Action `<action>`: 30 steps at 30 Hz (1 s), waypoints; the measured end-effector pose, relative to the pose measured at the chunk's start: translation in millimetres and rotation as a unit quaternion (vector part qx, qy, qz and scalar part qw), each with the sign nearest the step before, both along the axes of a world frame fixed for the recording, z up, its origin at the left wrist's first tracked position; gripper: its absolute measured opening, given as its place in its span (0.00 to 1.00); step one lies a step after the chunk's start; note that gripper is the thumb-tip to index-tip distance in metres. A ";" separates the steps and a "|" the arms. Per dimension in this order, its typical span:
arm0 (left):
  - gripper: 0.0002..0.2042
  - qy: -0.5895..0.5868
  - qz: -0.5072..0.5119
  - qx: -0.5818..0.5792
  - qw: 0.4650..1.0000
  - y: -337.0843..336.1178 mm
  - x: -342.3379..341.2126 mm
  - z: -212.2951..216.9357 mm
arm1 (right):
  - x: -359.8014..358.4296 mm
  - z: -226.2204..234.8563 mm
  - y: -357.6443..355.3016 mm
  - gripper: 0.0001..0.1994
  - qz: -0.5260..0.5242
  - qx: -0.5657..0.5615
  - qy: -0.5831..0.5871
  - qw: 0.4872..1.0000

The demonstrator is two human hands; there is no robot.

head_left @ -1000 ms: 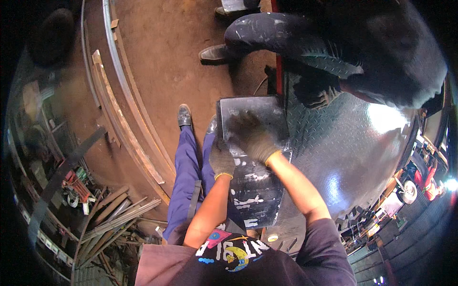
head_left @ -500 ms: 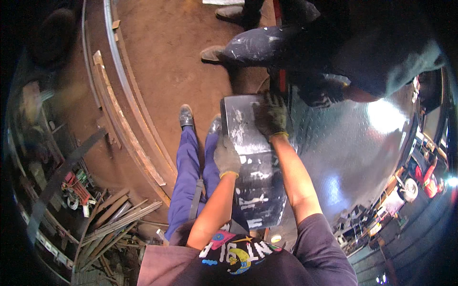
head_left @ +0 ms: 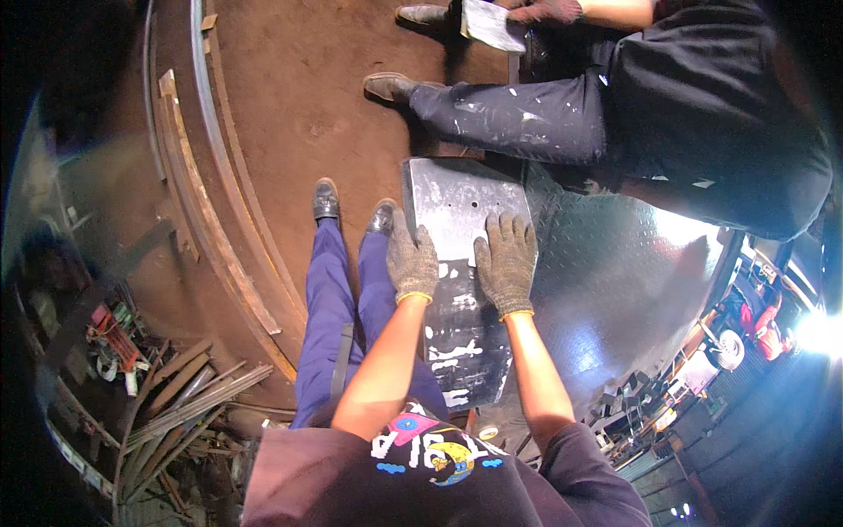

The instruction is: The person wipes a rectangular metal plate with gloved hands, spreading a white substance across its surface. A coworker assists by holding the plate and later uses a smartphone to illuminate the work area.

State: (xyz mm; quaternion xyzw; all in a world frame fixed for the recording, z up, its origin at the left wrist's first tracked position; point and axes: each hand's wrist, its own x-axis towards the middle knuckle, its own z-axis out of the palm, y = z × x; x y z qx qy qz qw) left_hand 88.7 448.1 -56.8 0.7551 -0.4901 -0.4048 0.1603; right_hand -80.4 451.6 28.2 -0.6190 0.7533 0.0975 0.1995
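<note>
Head | right hand (head_left: 507,266) — palm-down on panel (head_left: 452,191) | left hand (head_left: 411,263) — at its edge

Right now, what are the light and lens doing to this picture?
Head view: a bright light flares at the right edge; glare whitens part of the patterned metal sheet; the fisheye likely bows the long bar at left; upper corners are dark; the left gloved hand and right gloved hand look clear.
</note>
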 end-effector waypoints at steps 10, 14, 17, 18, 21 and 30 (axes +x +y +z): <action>0.27 0.013 -0.517 -0.120 0.848 -57.8 -40.5 36.0 | -2.8 -21.1 -11.0 0.27 -0.385 -0.128 -0.360 0.840; 0.32 -0.038 -0.571 -0.120 0.811 -45.1 -35.0 48.5 | -36.9 3.4 62.5 0.25 -0.409 -0.199 -0.125 0.882; 0.31 -0.089 -0.573 -0.118 0.806 -44.8 -39.7 70.0 | -55.5 -27.6 149.7 0.33 -0.568 -0.149 -0.117 0.801; 0.31 -0.110 -0.574 -0.114 0.803 -43.6 -40.3 70.3 | -50.2 -30.6 160.8 0.35 -0.654 -0.090 -0.173 0.731; 0.30 -0.116 -0.616 -0.103 0.772 -45.3 -47.0 57.4 | -27.2 -33.7 164.2 0.41 -0.735 0.019 -0.074 0.673; 0.26 -0.286 -0.647 -0.010 0.707 -145.8 -96.4 -38.5 | -21.4 -48.7 161.5 0.36 -0.719 -0.022 -0.047 0.693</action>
